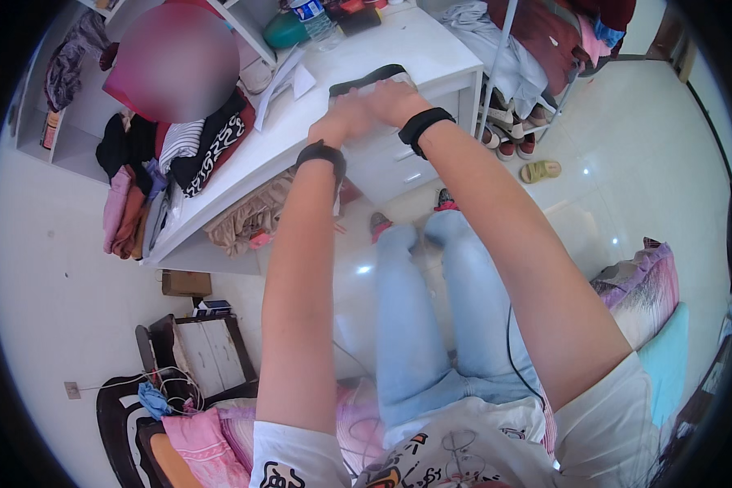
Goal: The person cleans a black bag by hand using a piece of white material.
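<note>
In front of me at the edge of the white desk (396,46), both arms reach out to what looks like a shoe (366,79), dark along its far side and pale grey nearer me. My left hand (341,116) grips its near left part. Close beside it, my right hand (398,100) holds the right end. The hands are blurred, and they cover much of the object. Each wrist wears a black band.
Folded clothes (207,140) are stacked on the desk's left end, near papers (283,82) and a plastic bottle (317,24). Right of the desk, a metal rack (497,67) carries clothes above several shoes (509,137). A green slipper (540,172) lies on the tiled floor.
</note>
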A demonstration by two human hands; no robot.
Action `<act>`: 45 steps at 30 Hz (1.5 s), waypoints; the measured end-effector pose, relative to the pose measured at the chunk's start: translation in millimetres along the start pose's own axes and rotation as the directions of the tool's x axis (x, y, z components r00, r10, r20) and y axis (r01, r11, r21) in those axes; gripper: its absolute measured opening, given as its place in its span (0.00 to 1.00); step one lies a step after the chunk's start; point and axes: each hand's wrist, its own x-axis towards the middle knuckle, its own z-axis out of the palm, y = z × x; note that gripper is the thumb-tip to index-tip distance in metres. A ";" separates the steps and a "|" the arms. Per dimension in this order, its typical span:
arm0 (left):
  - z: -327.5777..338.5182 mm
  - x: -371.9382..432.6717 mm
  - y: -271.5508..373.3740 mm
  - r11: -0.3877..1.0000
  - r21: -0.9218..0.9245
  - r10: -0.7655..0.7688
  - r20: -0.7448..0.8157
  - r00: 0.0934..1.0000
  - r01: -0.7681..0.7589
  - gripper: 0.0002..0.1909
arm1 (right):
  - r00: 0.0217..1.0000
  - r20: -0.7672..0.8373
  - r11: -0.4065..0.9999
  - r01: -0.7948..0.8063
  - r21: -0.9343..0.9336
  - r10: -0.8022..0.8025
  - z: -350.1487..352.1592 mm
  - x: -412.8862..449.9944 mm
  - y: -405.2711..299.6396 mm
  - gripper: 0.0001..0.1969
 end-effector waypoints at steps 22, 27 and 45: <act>7.8 128.7 -77.6 0.980 0.140 -0.137 -0.045 0.990 0.142 0.30 | 0.988 -0.112 0.978 -0.080 0.192 0.103 50.5 125.9 44.2 0.14; 22.2 92.5 -80.1 0.972 0.234 0.026 -0.070 0.997 -0.009 0.30 | 0.991 -0.106 0.981 -0.065 0.181 0.086 29.3 89.2 16.7 0.12; -0.5 107.0 51.7 0.980 0.012 0.200 -0.022 0.980 -0.200 0.30 | 0.947 -0.321 0.991 -0.043 -0.130 -0.001 22.4 -20.4 122.5 0.11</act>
